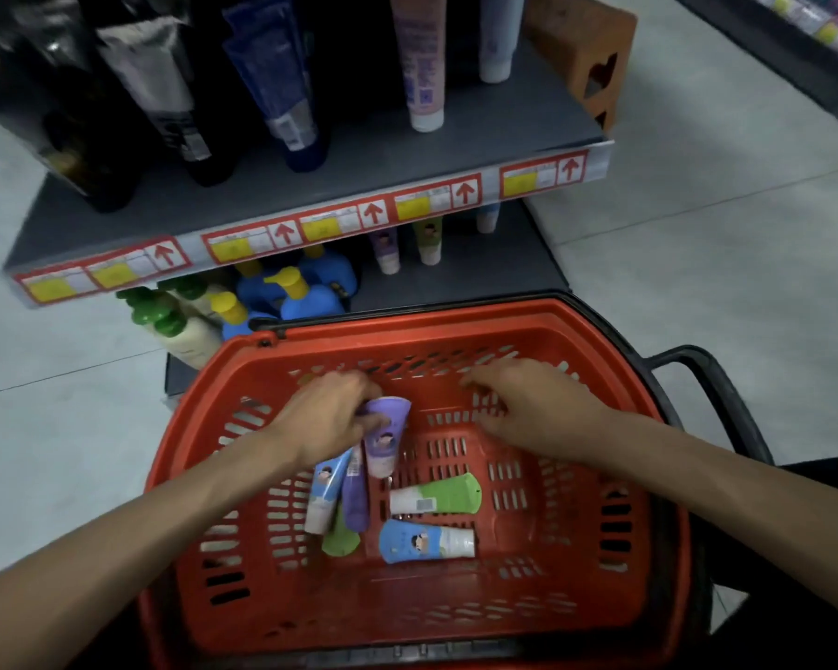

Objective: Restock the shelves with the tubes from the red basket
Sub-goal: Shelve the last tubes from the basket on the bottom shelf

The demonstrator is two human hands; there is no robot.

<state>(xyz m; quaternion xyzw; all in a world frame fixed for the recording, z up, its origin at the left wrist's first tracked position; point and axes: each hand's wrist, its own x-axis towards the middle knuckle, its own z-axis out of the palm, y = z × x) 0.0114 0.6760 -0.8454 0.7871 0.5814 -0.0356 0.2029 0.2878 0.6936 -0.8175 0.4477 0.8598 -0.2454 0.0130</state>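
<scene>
The red basket (528, 597) sits low in front of me with several tubes on its floor. My left hand (325, 418) grips a purple tube (385, 437) near the basket's far wall, lifted above the others. Below it lie a blue tube (325, 495), a second purple tube (355, 500) and a green tube (340, 539) partly hidden under them. A green-and-white tube (436, 495) and a blue-and-white tube (426, 541) lie to the right. My right hand (538, 408) hovers over the far right of the basket, fingers loosely bent, holding nothing. On the lower shelf (480, 273) stand matching tubes (388, 249).
The upper shelf (368, 157) carries tall dark bottles and pale tubes, with red-and-yellow price tags along its edge. Blue bottles with yellow caps (306, 295) and cream bottles with green caps (180, 326) crowd the lower shelf's left. An orange brick (591, 55) lies behind the shelf.
</scene>
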